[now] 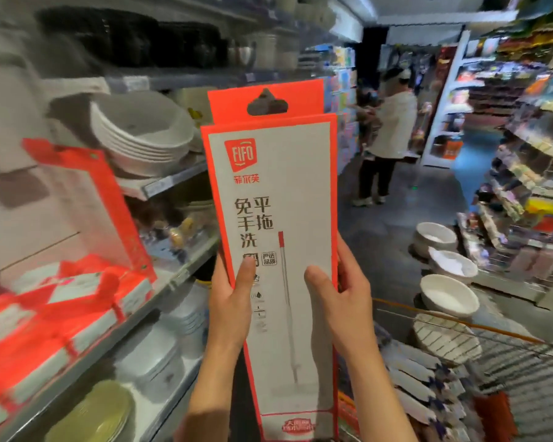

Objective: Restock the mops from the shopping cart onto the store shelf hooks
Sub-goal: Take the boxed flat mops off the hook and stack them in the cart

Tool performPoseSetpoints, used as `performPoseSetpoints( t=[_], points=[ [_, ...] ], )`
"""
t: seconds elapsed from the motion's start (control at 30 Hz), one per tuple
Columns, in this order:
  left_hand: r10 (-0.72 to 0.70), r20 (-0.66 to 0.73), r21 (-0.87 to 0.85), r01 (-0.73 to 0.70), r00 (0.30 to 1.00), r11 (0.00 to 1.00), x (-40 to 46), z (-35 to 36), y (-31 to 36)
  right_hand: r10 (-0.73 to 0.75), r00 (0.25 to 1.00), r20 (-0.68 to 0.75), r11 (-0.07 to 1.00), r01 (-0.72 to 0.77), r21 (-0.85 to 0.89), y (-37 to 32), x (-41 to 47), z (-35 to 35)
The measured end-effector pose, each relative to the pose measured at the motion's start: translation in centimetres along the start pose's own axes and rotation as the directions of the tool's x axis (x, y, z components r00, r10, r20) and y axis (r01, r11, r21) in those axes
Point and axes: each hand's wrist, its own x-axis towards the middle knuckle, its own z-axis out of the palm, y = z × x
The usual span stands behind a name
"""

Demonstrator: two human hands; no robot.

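Red-and-white cardboard forms the mop box [278, 237], a long flat package held upright at the centre of the view, in front of the store shelf [173, 183] on the left. The box carries a red "FIFO" logo, printed characters and a drawing of a mop handle; a red hang tab [267, 102] with a cut-out hole tops it. A second red edge shows just behind the front panel (whether this is a second box cannot be told).

The left hand [229, 301] grips the left edge of the box, thumb pressed on the front panel. The right hand [339, 301] grips the right edge, thumb on the front panel and fingers wrapped behind. Both hands hold the box at its lower half.

On the left shelf, further red-and-white boxes [64, 301] lie stacked flat, with one leaning behind them. Stacked white bowls [141, 138] sit on the shelf level above. At lower right, the wire shopping cart [508, 355] with an orange rim holds striped and patterned goods. White bowls [449, 295] stand beyond the cart. A person [387, 132] in a light top stands further down the aisle, facing the left shelving
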Motion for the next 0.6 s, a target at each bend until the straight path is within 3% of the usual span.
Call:
performPoseSetpoints(
  t=[0.33,0.6],
  points=[
    [0.053,-0.347,0.198,0.019,0.936,0.98,-9.9,-11.6,1.8,0.138,0.931,0.338,0.953,-0.217,0.21,-0.6,-9.7,8.0],
    [0.086,-0.495,0.271,0.059,0.864,0.961,-16.5,-19.0,5.2,0.09,0.853,0.514,0.925,-0.263,0.275,-3.9,-15.9,13.5]
  ],
)
